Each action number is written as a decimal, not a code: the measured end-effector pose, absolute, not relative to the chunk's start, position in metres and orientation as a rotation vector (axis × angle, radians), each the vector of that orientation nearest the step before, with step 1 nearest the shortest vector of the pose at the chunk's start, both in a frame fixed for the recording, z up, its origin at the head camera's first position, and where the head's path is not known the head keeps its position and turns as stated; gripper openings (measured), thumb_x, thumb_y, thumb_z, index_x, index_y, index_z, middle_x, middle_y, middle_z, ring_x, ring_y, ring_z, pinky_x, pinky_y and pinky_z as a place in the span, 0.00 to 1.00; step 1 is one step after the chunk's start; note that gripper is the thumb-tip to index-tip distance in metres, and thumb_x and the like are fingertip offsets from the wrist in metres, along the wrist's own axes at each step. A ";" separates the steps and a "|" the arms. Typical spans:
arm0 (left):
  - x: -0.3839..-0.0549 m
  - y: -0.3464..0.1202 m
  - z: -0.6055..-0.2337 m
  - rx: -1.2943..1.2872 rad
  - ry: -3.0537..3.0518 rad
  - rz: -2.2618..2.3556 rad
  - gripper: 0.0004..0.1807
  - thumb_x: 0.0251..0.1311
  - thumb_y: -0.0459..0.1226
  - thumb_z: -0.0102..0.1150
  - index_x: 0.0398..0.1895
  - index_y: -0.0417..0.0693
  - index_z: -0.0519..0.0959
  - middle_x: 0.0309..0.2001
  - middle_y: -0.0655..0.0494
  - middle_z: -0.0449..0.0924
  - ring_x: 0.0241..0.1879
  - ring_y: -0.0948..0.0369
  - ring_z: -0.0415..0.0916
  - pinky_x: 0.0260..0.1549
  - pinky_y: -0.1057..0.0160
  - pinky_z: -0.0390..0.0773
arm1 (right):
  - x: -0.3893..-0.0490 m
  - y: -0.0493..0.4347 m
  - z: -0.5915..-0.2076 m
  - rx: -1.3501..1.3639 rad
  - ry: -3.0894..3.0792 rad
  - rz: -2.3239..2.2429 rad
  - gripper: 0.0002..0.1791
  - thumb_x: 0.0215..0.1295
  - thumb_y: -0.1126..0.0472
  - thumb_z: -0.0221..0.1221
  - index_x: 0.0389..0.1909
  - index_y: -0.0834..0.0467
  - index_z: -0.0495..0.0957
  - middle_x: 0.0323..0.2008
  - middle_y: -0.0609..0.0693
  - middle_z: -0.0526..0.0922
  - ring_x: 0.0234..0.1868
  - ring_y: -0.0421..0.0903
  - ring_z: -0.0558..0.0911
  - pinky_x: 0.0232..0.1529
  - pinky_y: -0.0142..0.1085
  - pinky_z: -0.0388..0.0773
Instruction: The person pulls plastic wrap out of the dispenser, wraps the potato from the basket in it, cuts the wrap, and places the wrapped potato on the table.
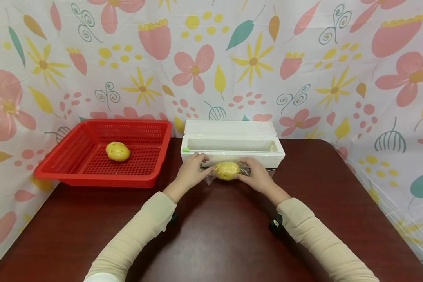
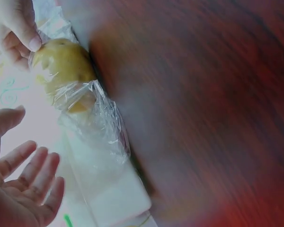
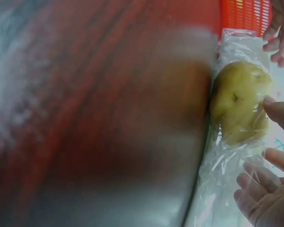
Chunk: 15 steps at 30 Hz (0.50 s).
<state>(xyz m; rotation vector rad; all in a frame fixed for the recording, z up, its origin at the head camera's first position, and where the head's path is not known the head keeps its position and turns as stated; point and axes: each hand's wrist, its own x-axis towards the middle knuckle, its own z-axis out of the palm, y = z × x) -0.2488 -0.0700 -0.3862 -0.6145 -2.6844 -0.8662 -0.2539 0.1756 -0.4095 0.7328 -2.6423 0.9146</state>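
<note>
In the head view a yellow potato [image 1: 227, 170] wrapped in clear plastic film [image 1: 209, 178] lies against the front of a white box [image 1: 232, 159]. My right hand [image 1: 256, 174] grips the potato's right end, its thumb on the near side. In the right wrist view that thumb [image 3: 276, 109] touches the potato [image 3: 240, 101], and the other fingers show through the film [image 3: 222, 175]. At the potato's left side, my left hand [image 1: 193, 170] has its fingers spread; the left wrist view shows its fingertips [image 2: 53, 160] apart from the film [image 2: 104, 125].
A red plastic basket [image 1: 154, 175] stands at the back left with a second potato [image 1: 118, 151] inside. The white box's lid [image 1: 229, 127] is raised, and a small green piece [image 1: 185, 149] sits at its left corner. A patterned curtain [image 1: 211, 58] hangs behind the dark table [image 1: 215, 243].
</note>
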 end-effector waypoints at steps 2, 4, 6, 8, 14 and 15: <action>-0.249 -0.072 -0.384 -0.566 -2.654 -0.901 0.16 0.57 0.43 0.64 0.41 0.41 0.78 0.41 0.48 0.79 0.41 0.54 0.79 0.39 0.56 0.79 | -0.254 0.177 -0.406 0.708 -2.666 0.933 0.28 0.54 0.60 0.68 0.52 0.71 0.73 0.49 0.66 0.79 0.52 0.61 0.76 0.53 0.53 0.72; -0.249 -0.074 -0.382 -0.518 -2.611 -0.935 0.15 0.57 0.43 0.64 0.40 0.41 0.78 0.41 0.48 0.79 0.41 0.54 0.80 0.38 0.55 0.79 | -0.254 0.177 -0.401 0.679 -2.704 0.935 0.29 0.56 0.58 0.66 0.55 0.70 0.72 0.51 0.66 0.78 0.54 0.62 0.75 0.54 0.53 0.72; -0.250 -0.076 -0.381 -0.476 -2.561 -0.947 0.14 0.57 0.42 0.64 0.40 0.41 0.77 0.41 0.48 0.79 0.40 0.53 0.79 0.38 0.55 0.79 | -0.255 0.177 -0.395 0.650 -2.739 0.941 0.29 0.58 0.57 0.65 0.56 0.69 0.72 0.53 0.66 0.76 0.57 0.61 0.74 0.56 0.53 0.71; -0.252 -0.078 -0.380 -0.447 -2.504 -0.930 0.15 0.56 0.41 0.65 0.40 0.41 0.77 0.41 0.47 0.78 0.41 0.52 0.78 0.40 0.54 0.78 | -0.255 0.175 -0.390 0.639 -2.756 0.916 0.29 0.60 0.55 0.64 0.56 0.69 0.72 0.54 0.66 0.76 0.57 0.61 0.73 0.57 0.53 0.70; -0.257 -0.085 -0.385 -0.367 -2.386 -0.896 0.23 0.53 0.41 0.68 0.47 0.37 0.73 0.45 0.42 0.72 0.47 0.46 0.71 0.46 0.50 0.74 | -0.258 0.165 -0.376 0.658 -2.740 0.832 0.28 0.59 0.54 0.64 0.54 0.69 0.74 0.52 0.64 0.78 0.56 0.60 0.74 0.60 0.51 0.68; -0.258 -0.086 -0.387 -0.351 -2.378 -0.906 0.24 0.53 0.41 0.69 0.48 0.36 0.73 0.47 0.41 0.71 0.48 0.46 0.71 0.47 0.50 0.74 | -0.259 0.162 -0.374 0.663 -2.742 0.823 0.27 0.59 0.53 0.64 0.54 0.68 0.74 0.52 0.64 0.78 0.56 0.60 0.74 0.60 0.51 0.68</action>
